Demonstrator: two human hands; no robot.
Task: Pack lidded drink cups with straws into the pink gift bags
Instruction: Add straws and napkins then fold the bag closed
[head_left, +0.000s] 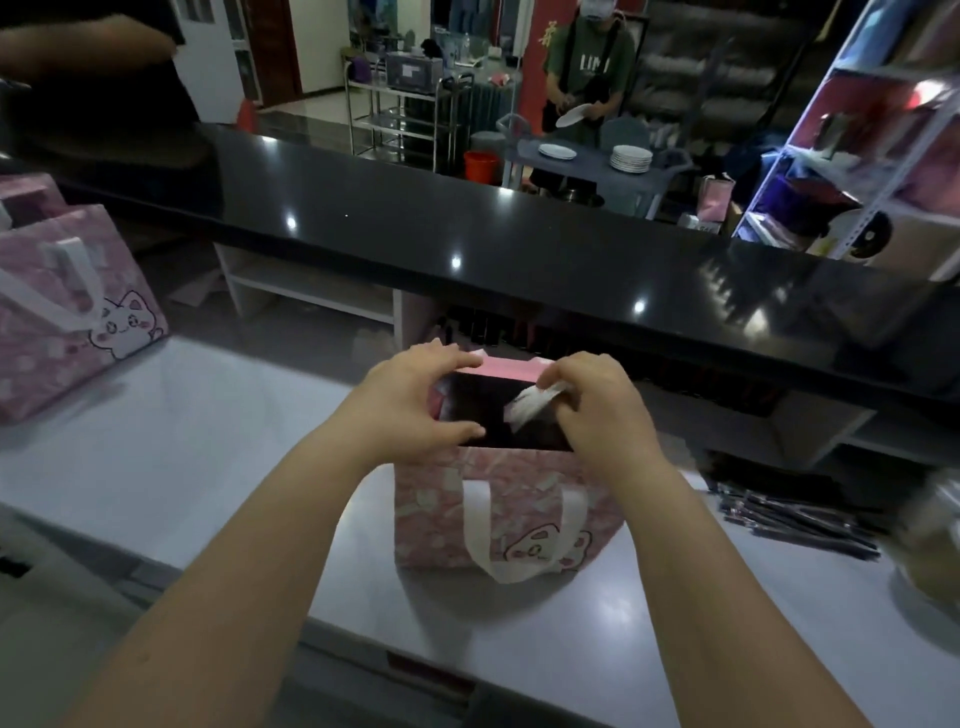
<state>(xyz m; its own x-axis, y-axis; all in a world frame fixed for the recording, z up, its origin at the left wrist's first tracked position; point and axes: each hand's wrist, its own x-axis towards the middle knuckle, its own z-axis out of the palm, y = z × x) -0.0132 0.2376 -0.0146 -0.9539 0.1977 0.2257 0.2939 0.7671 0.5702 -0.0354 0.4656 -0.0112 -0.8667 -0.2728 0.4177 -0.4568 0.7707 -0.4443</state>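
Observation:
A pink gift bag with a cat print and white handles stands upright on the grey counter in front of me. My left hand grips the left edge of its open top, thumb on the near rim and fingers on the far rim. At the right edge my right hand pinches the bag's far white handle. The inside of the bag is dark, and I cannot tell what it holds. A bundle of dark wrapped straws lies on the counter to the right.
A second pink cat-print bag stands at the left. A raised black bar top runs across behind the counter. A blurred object sits at the right edge. Beyond the bar a person holds a plate near stacked plates; another person's arm is at top left.

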